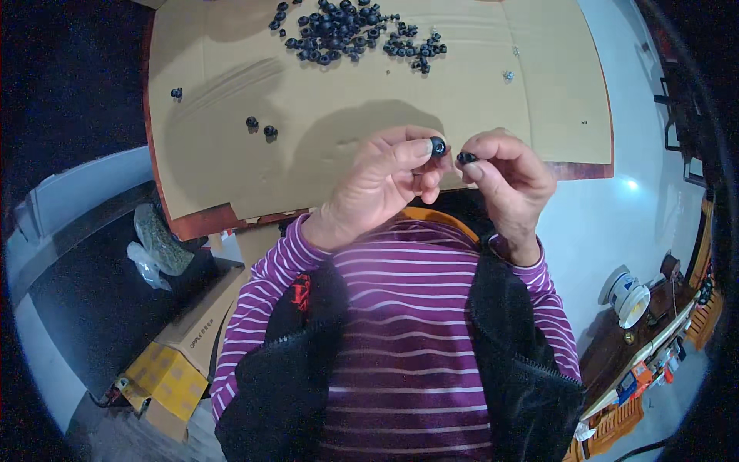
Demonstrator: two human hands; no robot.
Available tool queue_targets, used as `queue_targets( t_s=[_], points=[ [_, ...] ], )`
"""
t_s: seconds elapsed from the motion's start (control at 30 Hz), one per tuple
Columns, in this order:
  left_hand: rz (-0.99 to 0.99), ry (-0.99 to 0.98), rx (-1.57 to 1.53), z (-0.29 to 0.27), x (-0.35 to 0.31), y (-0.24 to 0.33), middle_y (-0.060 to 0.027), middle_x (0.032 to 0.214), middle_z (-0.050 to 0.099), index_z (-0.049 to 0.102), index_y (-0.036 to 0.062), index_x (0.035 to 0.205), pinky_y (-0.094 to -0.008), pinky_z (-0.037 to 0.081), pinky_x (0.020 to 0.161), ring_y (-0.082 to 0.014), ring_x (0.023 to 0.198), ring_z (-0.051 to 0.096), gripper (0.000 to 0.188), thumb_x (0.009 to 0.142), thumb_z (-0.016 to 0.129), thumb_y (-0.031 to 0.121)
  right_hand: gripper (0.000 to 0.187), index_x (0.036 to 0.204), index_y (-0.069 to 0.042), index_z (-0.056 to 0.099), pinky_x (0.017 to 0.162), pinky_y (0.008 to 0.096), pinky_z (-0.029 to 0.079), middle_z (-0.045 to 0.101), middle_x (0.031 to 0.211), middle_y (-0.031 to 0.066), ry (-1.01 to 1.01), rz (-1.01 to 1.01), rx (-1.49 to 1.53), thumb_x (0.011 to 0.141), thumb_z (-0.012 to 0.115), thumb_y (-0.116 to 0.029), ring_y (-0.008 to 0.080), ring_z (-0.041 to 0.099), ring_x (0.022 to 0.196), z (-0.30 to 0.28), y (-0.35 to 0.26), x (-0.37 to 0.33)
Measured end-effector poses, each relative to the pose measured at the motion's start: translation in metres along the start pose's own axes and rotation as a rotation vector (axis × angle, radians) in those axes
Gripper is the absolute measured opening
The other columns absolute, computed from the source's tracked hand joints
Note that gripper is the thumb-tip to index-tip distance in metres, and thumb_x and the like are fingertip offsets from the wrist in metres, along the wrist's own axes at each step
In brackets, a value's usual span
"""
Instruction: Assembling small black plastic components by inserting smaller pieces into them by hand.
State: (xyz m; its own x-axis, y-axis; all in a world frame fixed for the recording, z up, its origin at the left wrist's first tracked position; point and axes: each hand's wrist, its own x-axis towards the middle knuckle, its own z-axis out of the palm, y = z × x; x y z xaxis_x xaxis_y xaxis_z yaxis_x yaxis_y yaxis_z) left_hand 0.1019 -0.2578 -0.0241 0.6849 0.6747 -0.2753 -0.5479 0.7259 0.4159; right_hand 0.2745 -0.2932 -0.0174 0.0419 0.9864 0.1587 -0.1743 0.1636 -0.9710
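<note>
Between the thumb and fingers of my left hand (385,173) is a round black part with a hole (438,146), its open end turned toward my right hand. My right hand (512,169) pinches a smaller black ring-like part (466,158). The two parts are a short gap apart, held above the near edge of the cardboard sheet (323,169). Farther off on the cardboard lies a heap of black round parts (335,31), with a cluster of smaller black parts (416,48) to its right.
Two black pieces (262,128) lie left of my hands, and another black piece (176,93) sits near the left edge. Small silvery bits (508,75) rest at the right. Below left stand cardboard boxes (196,316) and a yellow box (162,377).
</note>
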Motion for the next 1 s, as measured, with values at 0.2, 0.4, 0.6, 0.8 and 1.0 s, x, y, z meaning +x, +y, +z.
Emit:
queue_targets(
  t_s=[0.2, 0.4, 0.6, 0.8, 1.0],
  points=[
    [0.010, 0.026, 0.043, 0.005, -0.002, -0.001, -0.0107, 0.086, 0.061, 0.056, -0.0006, 0.099, -0.0237, 0.048, 0.057, -0.0112, 0.067, 0.056, 0.019, 0.086, 0.053, 0.014, 0.015, 0.083, 0.008, 0.056, 0.058, 0.0244, 0.043, 0.059, 0.076, 0.0125, 0.015, -0.295, -0.357, 0.069, 0.061, 0.010, 0.0170, 0.055, 0.068, 0.004, -0.008, -0.003],
    [0.001, 0.005, 0.107, -0.001, -0.001, -0.004, -0.0117, 0.093, 0.060, 0.054, -0.0009, 0.105, -0.0257, 0.049, 0.056, -0.0137, 0.067, 0.058, 0.023, 0.085, 0.053, 0.011, 0.015, 0.080, 0.008, 0.057, 0.057, 0.0262, 0.044, 0.059, 0.074, 0.0128, 0.022, -0.338, -0.502, 0.066, 0.063, 0.011, 0.0186, 0.057, 0.066, 0.006, -0.015, -0.002],
    [0.008, -0.013, 0.133, -0.004, -0.002, -0.004, -0.0112, 0.092, 0.061, 0.054, -0.0015, 0.104, -0.0258, 0.050, 0.057, -0.0143, 0.066, 0.059, 0.023, 0.085, 0.054, 0.011, 0.016, 0.078, 0.007, 0.057, 0.057, 0.0271, 0.044, 0.059, 0.072, 0.0125, 0.004, -0.360, -0.553, 0.065, 0.064, 0.011, 0.0195, 0.057, 0.064, 0.010, -0.014, -0.002],
    [0.019, 0.044, 0.157, 0.005, -0.002, -0.001, -0.0100, 0.081, 0.060, 0.056, -0.0032, 0.097, -0.0239, 0.050, 0.055, -0.0131, 0.061, 0.057, 0.018, 0.084, 0.056, 0.010, 0.017, 0.078, 0.005, 0.057, 0.056, 0.0270, 0.044, 0.060, 0.071, 0.0120, -0.013, -0.357, -0.597, 0.064, 0.065, 0.010, 0.0196, 0.058, 0.064, 0.010, -0.014, -0.001],
    [0.042, 0.078, 0.305, 0.003, -0.004, 0.003, -0.0093, 0.077, 0.060, 0.058, -0.0049, 0.093, -0.0221, 0.048, 0.053, -0.0110, 0.061, 0.056, 0.018, 0.083, 0.058, 0.010, 0.018, 0.079, 0.005, 0.057, 0.054, 0.0275, 0.045, 0.059, 0.070, 0.0124, -0.064, -0.400, -0.673, 0.064, 0.066, 0.009, 0.0206, 0.058, 0.062, 0.012, -0.015, 0.002]
  ],
)
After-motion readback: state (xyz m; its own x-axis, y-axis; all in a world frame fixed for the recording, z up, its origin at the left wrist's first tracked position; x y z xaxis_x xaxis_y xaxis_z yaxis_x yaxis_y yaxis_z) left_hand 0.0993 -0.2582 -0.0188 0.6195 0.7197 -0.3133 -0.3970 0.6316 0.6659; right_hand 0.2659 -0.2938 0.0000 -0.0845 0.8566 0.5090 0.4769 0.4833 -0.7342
